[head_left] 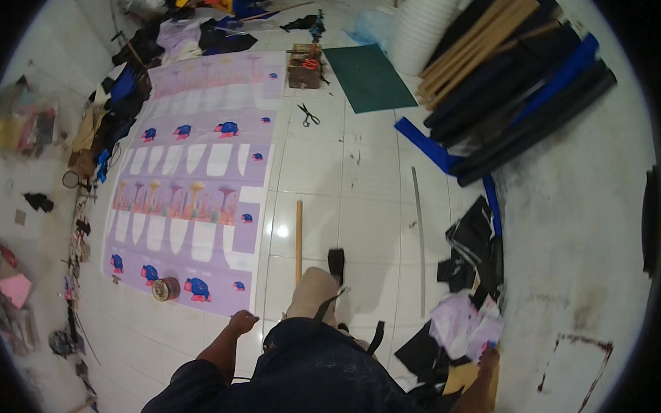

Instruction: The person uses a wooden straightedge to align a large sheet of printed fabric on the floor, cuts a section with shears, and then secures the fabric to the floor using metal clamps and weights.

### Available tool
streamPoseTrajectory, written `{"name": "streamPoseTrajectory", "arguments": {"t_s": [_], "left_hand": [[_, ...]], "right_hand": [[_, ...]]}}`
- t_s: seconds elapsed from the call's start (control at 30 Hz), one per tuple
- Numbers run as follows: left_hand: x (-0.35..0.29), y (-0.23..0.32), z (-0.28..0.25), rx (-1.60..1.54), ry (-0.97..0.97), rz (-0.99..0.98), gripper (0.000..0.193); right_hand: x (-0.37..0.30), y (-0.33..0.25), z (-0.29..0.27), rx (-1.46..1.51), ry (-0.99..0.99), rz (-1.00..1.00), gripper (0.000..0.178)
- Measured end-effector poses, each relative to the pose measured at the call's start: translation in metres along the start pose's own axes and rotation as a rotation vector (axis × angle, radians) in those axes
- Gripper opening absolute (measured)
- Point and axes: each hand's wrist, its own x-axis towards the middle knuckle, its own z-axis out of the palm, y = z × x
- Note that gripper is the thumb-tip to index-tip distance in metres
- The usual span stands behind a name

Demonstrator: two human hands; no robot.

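Note:
My left hand [243, 321] is at the near right corner of a large lilac printed sheet [191, 242], its fingers drawn together. Whether they pinch the sheet's edge or anything else is too small to make out. The sheet lies flat on the floor and bears blue and pink animal figures and white cut-out-like shapes. A round brownish roll or tin [165, 289] sits on its near edge. Off to the right, my right hand [489, 352] is closed at the edge of a crumpled lilac cloth-like scrap [461, 324]; its fingers are partly hidden.
Black scissors [309, 115], a wooden stick [299, 238] and a thin metal strip [419, 239] lie on the white tiles. A green mat [369, 77] and a wooden block [305, 67] are farther off. Dark rolls [523, 104] lean at the right wall; black scraps [471, 248] lie below.

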Motion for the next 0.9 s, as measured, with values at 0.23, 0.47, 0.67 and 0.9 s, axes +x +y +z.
{"name": "streamPoseTrajectory", "arguments": {"t_s": [0.23, 0.47, 0.67, 0.9], "left_hand": [[0.116, 0.069, -0.055, -0.239, -0.026, -0.354, 0.047], [0.198, 0.221, -0.227, -0.646, 0.421, -0.018, 0.043], [0.204, 0.287, -0.318, -0.934, 0.761, -0.134, 0.044], [0.258, 0.337, -0.277, -1.018, 0.823, -0.583, 0.040]], "right_hand": [[0.116, -0.275, 0.265, -0.621, -0.044, -0.783, 0.020], [-0.098, -0.504, 0.567, -0.869, -1.135, -0.677, 0.041], [-0.109, -0.672, 0.705, -1.219, -1.367, -1.084, 0.049], [-0.095, -0.843, 0.866, -1.435, -1.622, -1.563, 0.056]]}}
